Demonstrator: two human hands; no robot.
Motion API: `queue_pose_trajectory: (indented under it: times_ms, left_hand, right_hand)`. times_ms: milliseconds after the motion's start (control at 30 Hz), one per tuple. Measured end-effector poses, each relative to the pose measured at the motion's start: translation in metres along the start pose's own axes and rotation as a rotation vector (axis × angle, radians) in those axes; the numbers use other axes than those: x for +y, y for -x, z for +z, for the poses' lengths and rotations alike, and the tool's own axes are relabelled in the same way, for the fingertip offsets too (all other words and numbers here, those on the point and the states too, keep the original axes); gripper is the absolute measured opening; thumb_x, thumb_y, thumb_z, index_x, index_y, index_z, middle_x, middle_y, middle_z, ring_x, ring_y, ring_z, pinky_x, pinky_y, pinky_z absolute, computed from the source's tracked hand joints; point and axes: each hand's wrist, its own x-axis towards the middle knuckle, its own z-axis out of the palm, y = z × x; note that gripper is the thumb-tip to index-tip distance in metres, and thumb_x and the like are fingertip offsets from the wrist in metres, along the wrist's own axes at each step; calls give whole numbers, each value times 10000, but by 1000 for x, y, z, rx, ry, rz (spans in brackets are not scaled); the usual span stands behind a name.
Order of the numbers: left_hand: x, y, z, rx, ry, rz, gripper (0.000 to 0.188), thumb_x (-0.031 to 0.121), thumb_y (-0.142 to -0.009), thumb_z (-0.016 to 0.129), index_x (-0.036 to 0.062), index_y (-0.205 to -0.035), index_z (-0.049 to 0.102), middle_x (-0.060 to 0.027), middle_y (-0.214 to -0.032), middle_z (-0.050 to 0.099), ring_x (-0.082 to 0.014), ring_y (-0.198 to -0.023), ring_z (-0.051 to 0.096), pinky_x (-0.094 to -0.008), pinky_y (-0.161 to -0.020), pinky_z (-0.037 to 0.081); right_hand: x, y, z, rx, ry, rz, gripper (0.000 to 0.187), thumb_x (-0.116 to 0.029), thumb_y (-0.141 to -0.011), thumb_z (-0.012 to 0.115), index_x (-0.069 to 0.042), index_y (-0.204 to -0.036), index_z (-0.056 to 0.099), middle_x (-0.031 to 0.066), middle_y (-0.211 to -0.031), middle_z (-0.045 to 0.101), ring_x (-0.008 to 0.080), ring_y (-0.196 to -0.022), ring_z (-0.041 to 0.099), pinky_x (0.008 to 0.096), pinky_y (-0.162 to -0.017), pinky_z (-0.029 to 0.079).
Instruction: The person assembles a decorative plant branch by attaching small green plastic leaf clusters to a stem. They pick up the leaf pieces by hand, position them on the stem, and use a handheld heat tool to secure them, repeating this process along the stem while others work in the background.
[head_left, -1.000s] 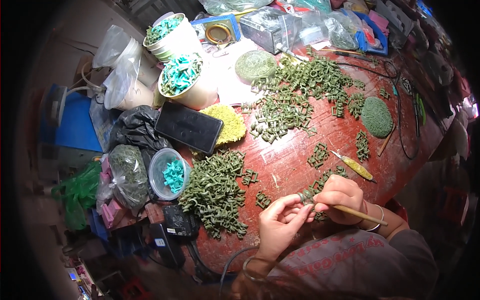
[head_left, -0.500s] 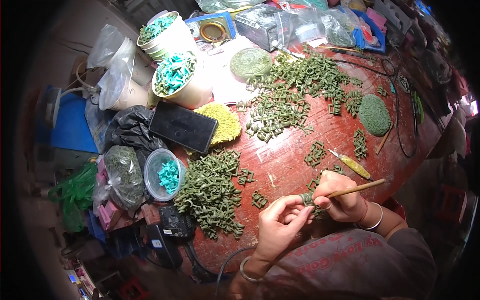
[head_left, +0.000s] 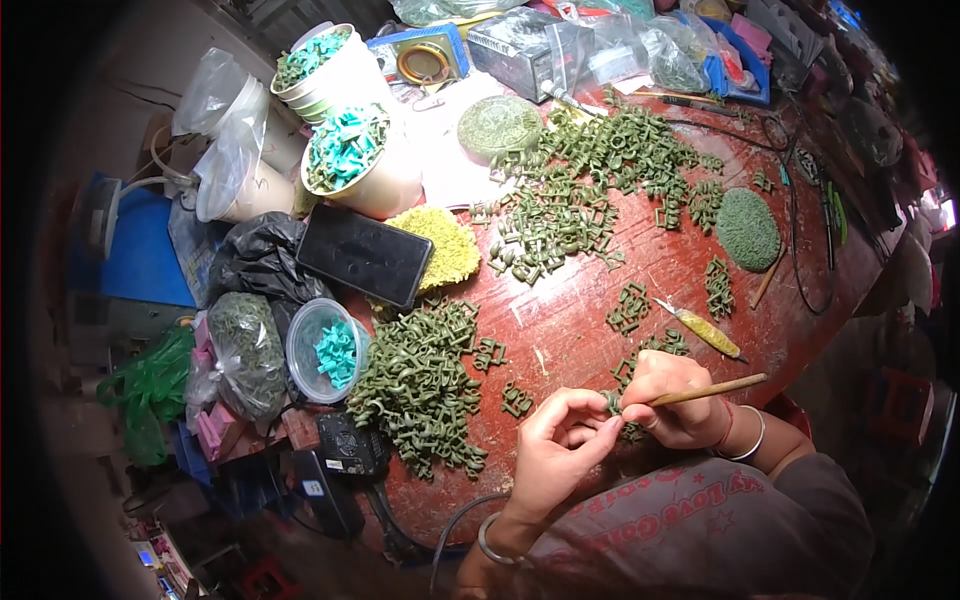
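Note:
Over the front of the red table, my left hand (head_left: 562, 438) pinches a small green wax piece (head_left: 611, 402) between thumb and fingertips. My right hand (head_left: 676, 400) grips a slim wooden-handled tool (head_left: 735, 384) like a pencil, its fingertips up against the piece; the tool's working end is hidden by my fingers. Just beyond the right hand lie several loose green wax pieces (head_left: 660, 346), ring-like and square in outline. A yellow-handled craft knife (head_left: 708, 333) rests past them. To the left of my hands spreads a large heap of similar green pieces (head_left: 425, 395).
More green pieces (head_left: 560, 215) cover the table's far middle. Tubs of teal and green pieces (head_left: 347, 150) stand at the back left, near a black phone (head_left: 365, 255) on a yellow sponge (head_left: 440, 250). A clear tub (head_left: 330, 390) holds teal bits. A round green pad (head_left: 748, 230) lies right.
My right hand has shifted slightly, and its fingertips now cover more of the green piece. The wooden handle has dipped a little at its outer end. My left hand stays nearly in place.

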Motion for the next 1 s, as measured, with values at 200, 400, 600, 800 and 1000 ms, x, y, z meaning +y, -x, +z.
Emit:
queue_pose_trajectory:
  times_ms: [200, 400, 600, 800, 1000]
  left_hand:
    - [2, -1, 2, -19, 26, 24, 205, -109, -891, 611, -37, -1071, 542, -99, -1072, 584, -148, -971, 635, -285, -802, 601]
    - [1, 0, 1, -12, 100, -11, 215, -112, -899, 586, -36, -1089, 522, -103, -1053, 592, -161, -928, 642, -317, -790, 608]
    - [6, -1, 3, -22, 170, -65, 209, -84, -906, 596, -37, -1102, 543, -97, -1060, 596, -159, -919, 644, -321, -765, 610]
    - [5, -2, 1, -32, 212, -96, 197, -66, -914, 598, -37, -1105, 561, -104, -1052, 631, -169, -920, 657, -331, -754, 617]
    - [4, -1, 1, -23, 222, -106, 188, -57, -916, 602, -38, -1100, 571, -105, -1040, 643, -169, -921, 660, -334, -752, 619]
  right_hand:
    - [0, 2, -4, 42, -51, 25, 105, -91, -925, 657, -33, -943, 572, 73, -776, 583, 227, -601, 521, 351, -546, 420]
    - [-2, 2, -6, 3, -87, 94, 91, -73, -916, 655, -32, -945, 579, 82, -803, 594, 244, -627, 528, 357, -573, 430]
    - [-3, -1, -7, -2, -98, 98, 94, -67, -908, 663, -31, -951, 588, 84, -815, 600, 253, -650, 539, 363, -589, 438]
    - [0, 2, -6, 19, -60, 105, 103, -70, -905, 667, -20, -954, 590, 81, -820, 607, 256, -661, 546, 362, -599, 447]
    - [-4, 1, -7, 6, -97, 113, 82, -61, -906, 662, -23, -941, 598, 85, -826, 611, 255, -679, 559, 359, -602, 452]
